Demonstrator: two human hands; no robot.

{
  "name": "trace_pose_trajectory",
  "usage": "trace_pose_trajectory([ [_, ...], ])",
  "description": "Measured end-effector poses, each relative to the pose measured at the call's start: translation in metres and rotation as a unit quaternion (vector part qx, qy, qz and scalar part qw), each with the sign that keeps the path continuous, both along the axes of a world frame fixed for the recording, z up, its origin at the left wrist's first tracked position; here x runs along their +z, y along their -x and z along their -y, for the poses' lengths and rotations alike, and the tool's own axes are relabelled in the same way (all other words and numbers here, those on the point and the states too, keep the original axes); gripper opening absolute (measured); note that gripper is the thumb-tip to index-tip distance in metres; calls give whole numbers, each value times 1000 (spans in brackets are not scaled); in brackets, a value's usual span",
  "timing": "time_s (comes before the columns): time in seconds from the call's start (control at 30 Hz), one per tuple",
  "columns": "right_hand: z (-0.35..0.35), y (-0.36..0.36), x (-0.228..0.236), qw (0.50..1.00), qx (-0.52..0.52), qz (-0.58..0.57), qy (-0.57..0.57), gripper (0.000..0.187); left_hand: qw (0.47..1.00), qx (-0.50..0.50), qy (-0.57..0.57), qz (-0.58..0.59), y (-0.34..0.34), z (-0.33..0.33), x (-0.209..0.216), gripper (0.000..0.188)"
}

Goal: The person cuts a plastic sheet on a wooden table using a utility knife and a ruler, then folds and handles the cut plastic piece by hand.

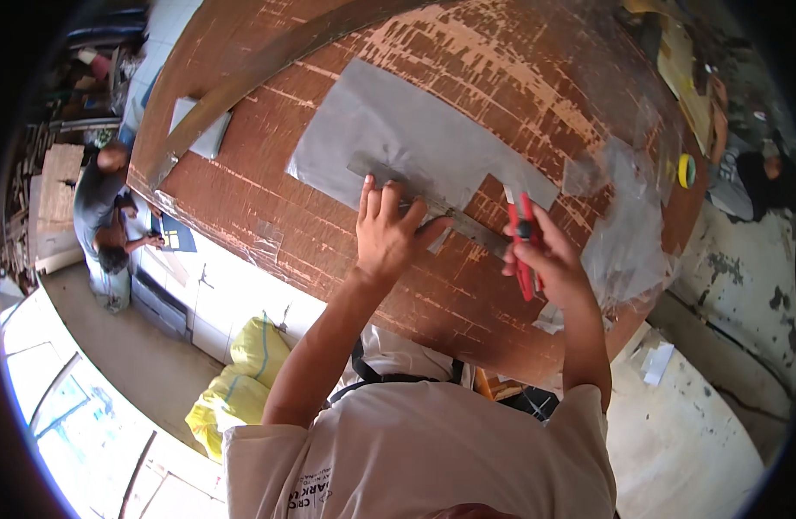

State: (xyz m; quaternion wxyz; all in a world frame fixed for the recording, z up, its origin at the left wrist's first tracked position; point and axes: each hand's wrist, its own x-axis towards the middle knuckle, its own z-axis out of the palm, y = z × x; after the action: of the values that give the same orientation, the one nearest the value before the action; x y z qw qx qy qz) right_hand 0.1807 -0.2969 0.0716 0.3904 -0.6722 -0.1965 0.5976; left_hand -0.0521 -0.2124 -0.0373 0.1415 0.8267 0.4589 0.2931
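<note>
A grey flexible sheet [376,117] lies flat on a worn brown tabletop. Across its near edge runs a narrow metal ruler [467,227], reaching past the sheet onto the wood. My left hand [387,227] presses down on this ruler with its fingers spread. At the ruler's right end, my right hand [549,259] grips a red utility knife [526,251] with a black part at its middle; its tip points away from me, near a notch in the sheet's edge.
A long dark strip [268,65] crosses the table's far left, over a pale square piece [209,130]. Clear plastic film [627,233] and a yellow tape roll [686,170] lie at right. A person [104,208] works at left; another [757,182] is at right. Yellow sacks [242,372] stand below the table.
</note>
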Motion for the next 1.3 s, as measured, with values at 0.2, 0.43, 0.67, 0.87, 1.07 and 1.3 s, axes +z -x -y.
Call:
trace_pose_trajectory([
  [0.2, -63, 26, -24, 788, 325, 377, -363, 60, 1000, -1, -8, -11, -2, -1, 2, 45],
  [0.43, -78, 41, -13, 711, 471, 455, -258, 67, 1000, -3, -1, 0, 1, 0, 1, 41],
  [0.67, -77, 44, -8, 694, 487, 456, -270, 67, 1000, -5, 4, -2, 3, 1, -1, 40],
  [0.87, -79, 47, -2, 645, 521, 493, -265, 66, 1000, -10, 4, -9, 3, 1, -1, 37],
  [1.07, -79, 58, 3, 567, 554, 552, -260, 66, 1000, -10, 4, 4, 2, 0, 3, 28],
  [1.3, -83, 55, 3, 553, 574, 544, -262, 66, 1000, 1, 12, 11, 2, 1, 1, 25],
])
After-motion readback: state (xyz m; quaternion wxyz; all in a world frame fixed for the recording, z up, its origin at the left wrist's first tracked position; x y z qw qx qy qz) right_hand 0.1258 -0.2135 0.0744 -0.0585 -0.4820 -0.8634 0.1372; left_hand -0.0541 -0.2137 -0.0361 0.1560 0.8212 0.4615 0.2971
